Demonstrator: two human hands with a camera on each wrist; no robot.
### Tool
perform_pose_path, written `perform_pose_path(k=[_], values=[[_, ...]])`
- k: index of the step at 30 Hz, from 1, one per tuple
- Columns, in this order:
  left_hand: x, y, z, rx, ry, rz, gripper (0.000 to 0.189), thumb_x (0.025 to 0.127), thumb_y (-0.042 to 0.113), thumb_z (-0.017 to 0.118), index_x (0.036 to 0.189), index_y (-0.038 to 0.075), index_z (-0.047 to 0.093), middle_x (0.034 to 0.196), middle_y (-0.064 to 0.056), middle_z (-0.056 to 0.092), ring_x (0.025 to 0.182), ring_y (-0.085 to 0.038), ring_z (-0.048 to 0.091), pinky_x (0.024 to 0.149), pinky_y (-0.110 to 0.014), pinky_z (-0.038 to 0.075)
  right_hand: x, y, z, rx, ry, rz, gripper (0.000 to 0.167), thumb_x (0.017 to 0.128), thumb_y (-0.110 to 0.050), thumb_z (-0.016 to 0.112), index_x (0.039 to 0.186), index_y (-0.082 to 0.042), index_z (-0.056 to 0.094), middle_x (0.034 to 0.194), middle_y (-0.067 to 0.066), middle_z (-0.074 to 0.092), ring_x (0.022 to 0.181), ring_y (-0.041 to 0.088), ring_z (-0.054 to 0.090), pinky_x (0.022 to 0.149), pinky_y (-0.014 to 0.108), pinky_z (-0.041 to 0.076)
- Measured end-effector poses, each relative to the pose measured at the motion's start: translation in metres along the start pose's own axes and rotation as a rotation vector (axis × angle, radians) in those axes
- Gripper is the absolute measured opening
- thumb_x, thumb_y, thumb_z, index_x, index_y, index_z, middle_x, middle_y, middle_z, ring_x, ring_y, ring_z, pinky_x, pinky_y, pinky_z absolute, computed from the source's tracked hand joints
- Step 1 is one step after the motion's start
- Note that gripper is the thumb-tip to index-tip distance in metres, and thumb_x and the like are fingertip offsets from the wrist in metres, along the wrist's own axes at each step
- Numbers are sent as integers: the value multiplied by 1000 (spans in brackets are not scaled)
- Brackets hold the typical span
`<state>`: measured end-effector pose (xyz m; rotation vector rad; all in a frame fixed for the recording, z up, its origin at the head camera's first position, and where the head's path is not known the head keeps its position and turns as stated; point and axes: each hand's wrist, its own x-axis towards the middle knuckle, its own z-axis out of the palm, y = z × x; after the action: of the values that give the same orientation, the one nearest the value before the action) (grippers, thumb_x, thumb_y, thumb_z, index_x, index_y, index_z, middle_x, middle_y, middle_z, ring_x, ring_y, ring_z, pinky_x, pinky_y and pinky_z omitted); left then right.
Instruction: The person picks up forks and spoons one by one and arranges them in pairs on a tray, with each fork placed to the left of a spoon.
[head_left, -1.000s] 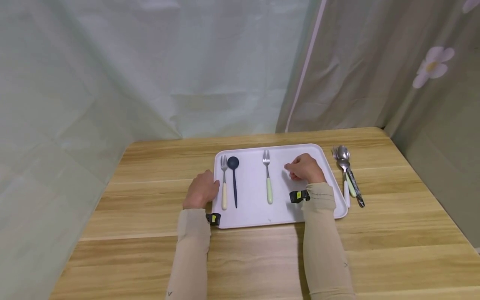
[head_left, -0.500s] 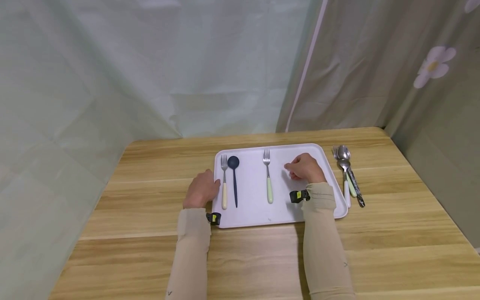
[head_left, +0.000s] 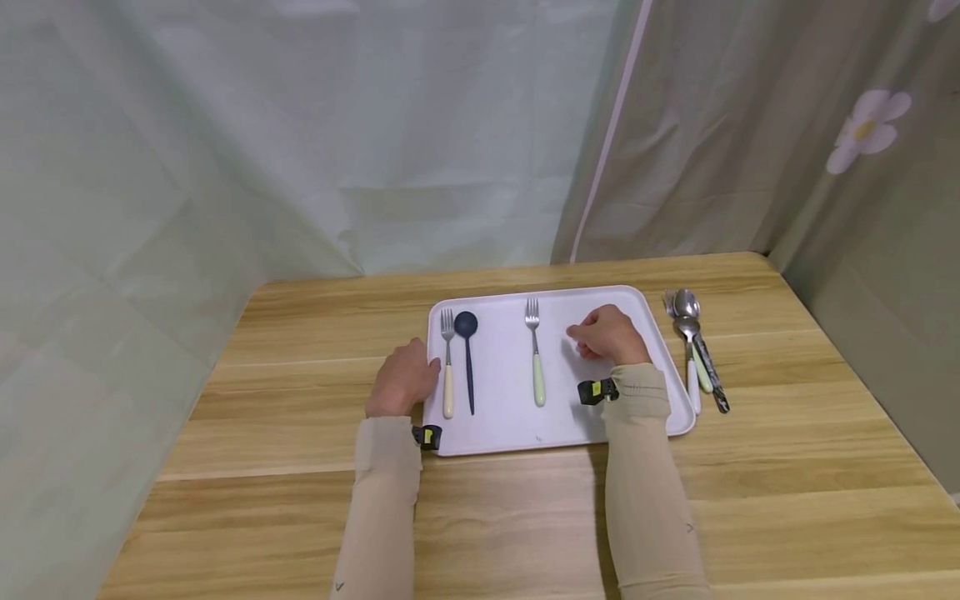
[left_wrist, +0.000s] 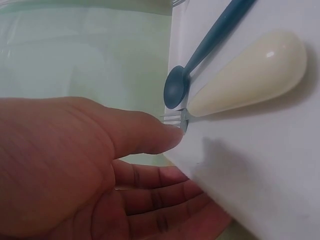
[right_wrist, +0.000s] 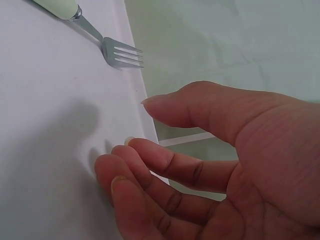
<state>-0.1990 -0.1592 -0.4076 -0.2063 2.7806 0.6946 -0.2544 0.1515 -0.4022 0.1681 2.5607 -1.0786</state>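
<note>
My left hand (head_left: 405, 379) is at the left rim of a white tray (head_left: 498, 429). Its thumb reaches over the edge and its loosely bent fingers lie along the outer side. Closest to it on the tray are a cream-handled fork (head_left: 448, 392) and a dark blue spoon (head_left: 467, 323). Over the tray's right half hovers my right hand (head_left: 611, 335), its fingers loosely curved, nothing between them and the thumb. To its left a green-handled fork (head_left: 538, 379) lies with tines toward the far rim; the right wrist view shows this fork (right_wrist: 117, 52) apart from the fingertips.
Right of the tray, several pieces of cutlery lie crossed together on the wooden table (head_left: 795, 467), among them a white-handled spoon (head_left: 692, 379) and one with a dark mottled handle (head_left: 716, 387). Pale curtains (head_left: 465, 142) hang behind and beside the table.
</note>
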Motion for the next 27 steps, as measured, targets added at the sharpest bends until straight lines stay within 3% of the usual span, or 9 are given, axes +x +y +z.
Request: perform_pose_path(k=[27], values=[[-1,1,-1,13,-13,-14,42,108,27,45,133,-7,49,92,-18,61,74,-25,61,57,-29,47,1,-1,0,-7,-7,1,30,97,-31,65,106,-2,62,73,2,68,69,13,61,70,29,46]])
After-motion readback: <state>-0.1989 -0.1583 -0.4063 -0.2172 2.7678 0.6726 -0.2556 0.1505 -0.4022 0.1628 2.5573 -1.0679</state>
